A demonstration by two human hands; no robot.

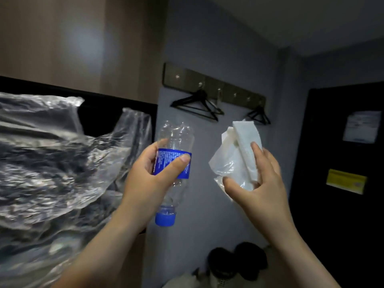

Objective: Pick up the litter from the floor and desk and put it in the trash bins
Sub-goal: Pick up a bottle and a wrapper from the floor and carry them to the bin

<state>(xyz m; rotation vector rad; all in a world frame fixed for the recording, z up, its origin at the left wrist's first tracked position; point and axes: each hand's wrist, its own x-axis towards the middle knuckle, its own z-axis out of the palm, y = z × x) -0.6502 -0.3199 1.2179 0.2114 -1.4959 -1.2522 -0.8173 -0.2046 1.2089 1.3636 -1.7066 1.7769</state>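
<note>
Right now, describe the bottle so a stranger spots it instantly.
Below the black hangers on the grey wall, the left hand grips a crumpled clear plastic bottle. Unlike the white paper tissue in the right hand, it is transparent, with blue label and blue cap downward.

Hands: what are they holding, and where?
Left hand grips the bottle around its middle; right hand pinches the tissue by its lower part.

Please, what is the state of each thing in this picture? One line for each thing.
plastic bottle: empty, dented, cap on, cap end down, gripped by left hand.
white tissue: crumpled, together with clear plastic wrap, held by right hand.
black hangers: hanging bare on wall hooks.
clear plastic sheet: crinkled, draped at left.
</note>
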